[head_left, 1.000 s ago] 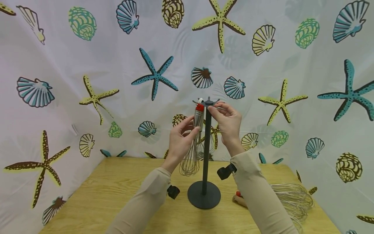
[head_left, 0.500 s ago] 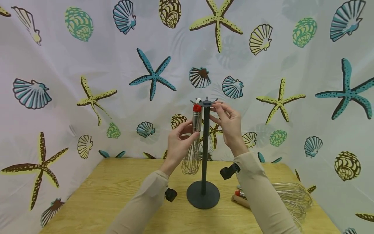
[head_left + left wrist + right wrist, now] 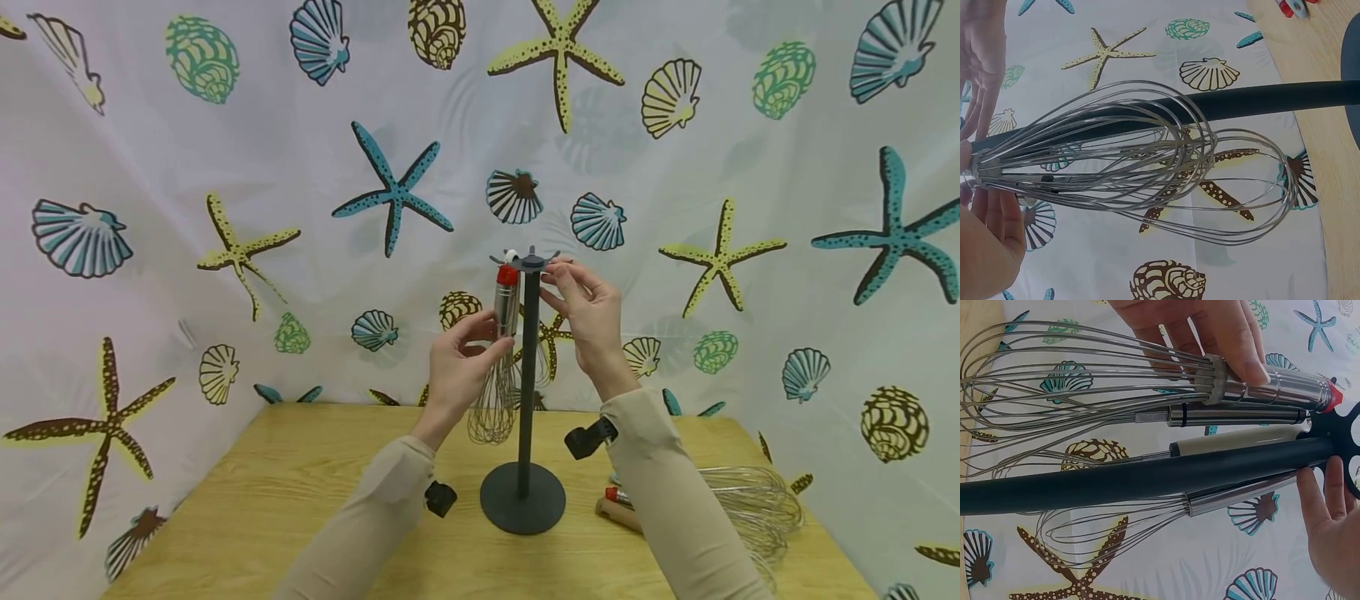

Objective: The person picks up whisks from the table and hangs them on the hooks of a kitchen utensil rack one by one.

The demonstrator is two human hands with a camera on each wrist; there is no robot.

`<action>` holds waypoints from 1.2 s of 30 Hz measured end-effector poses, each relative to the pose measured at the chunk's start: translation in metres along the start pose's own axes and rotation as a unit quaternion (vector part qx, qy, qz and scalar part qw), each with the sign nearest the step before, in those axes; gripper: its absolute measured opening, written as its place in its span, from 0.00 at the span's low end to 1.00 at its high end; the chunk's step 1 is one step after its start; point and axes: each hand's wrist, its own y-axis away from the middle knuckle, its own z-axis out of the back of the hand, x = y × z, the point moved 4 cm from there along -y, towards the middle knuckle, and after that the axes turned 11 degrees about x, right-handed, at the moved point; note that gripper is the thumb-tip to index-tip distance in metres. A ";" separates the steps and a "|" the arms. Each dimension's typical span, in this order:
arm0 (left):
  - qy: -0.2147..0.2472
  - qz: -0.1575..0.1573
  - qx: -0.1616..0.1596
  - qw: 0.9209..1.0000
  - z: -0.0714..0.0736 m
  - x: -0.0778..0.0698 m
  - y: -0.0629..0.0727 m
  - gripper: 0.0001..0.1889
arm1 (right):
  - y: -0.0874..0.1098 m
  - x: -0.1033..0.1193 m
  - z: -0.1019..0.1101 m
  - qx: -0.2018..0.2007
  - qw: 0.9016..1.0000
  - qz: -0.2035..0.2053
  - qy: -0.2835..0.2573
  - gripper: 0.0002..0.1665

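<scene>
My left hand point(image 3: 459, 367) grips a wire whisk point(image 3: 506, 300) by its shiny metal handle, which has a red end. The whisk hangs wires down beside the black whisk stand point(image 3: 528, 383), its tip up at the hooked top. Thumb and fingers of my right hand point(image 3: 592, 321) pinch the right edge of that top. In the right wrist view, a whisk with a black-ringed metal handle point(image 3: 1241, 415), one with a cream handle point(image 3: 1229, 442) and a smaller metal one point(image 3: 1235, 495) hang around the pole. Wires of the gripped whisk point(image 3: 988, 169) overlap another's in the left wrist view.
The stand's round base point(image 3: 522, 500) rests on the wooden table point(image 3: 300, 467). Several whisks point(image 3: 753, 500) lie at the right, partly behind my right sleeve, with a wooden handle point(image 3: 619, 515) showing. A shell-patterned curtain point(image 3: 465, 108) surrounds the table's back and sides.
My right hand has shifted slightly right along the stand's top, and its thumb has moved. The red-ended whisk now hangs more upright, with my left hand still around its handle.
</scene>
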 end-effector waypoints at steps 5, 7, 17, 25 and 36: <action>0.003 -0.004 0.002 1.000 0.001 0.001 0.000 0.21 | 0.001 0.000 0.000 -0.001 1.000 0.001 -0.010 0.11; 0.005 -0.002 0.000 1.000 0.001 0.005 -0.002 0.21 | 0.001 0.001 0.000 0.001 1.000 -0.001 -0.015 0.10; 0.024 -0.018 -0.016 0.999 0.002 0.031 -0.012 0.19 | 0.003 0.002 0.004 0.003 1.000 -0.005 0.015 0.23; 0.023 -0.033 -0.023 0.999 0.004 0.027 -0.016 0.16 | 0.007 0.000 0.017 -0.027 0.999 0.012 0.033 0.18; 0.002 -0.032 -0.037 0.999 0.007 0.017 -0.022 0.15 | 0.022 -0.010 0.043 -0.029 0.996 -0.025 0.083 0.15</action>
